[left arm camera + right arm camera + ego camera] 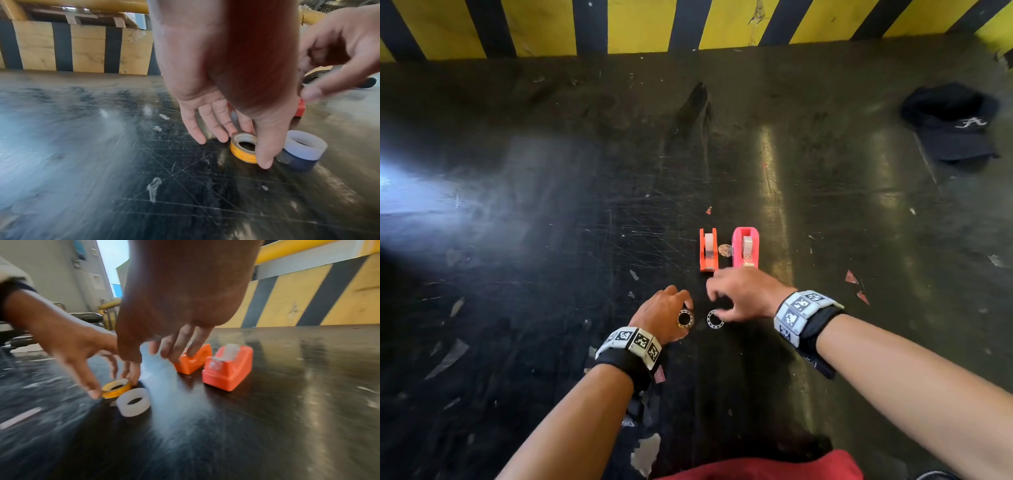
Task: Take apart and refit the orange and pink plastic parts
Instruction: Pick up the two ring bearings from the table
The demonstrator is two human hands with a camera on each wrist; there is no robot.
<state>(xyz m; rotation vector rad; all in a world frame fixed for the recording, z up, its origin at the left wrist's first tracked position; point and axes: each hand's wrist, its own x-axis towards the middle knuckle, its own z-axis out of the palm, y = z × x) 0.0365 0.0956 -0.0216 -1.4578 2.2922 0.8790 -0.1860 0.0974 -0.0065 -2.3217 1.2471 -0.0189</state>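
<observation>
Pinching the yellow tape roll (242, 148), the left hand (661, 317); right hand (743, 294) seemingly hovers loose-fingered, empty.

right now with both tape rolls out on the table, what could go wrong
The left hand pinches the yellow roll close beside the white roll; lifting it may knock the white one away. The right hand hovers near the orange dispenser and could bump it.
</observation>
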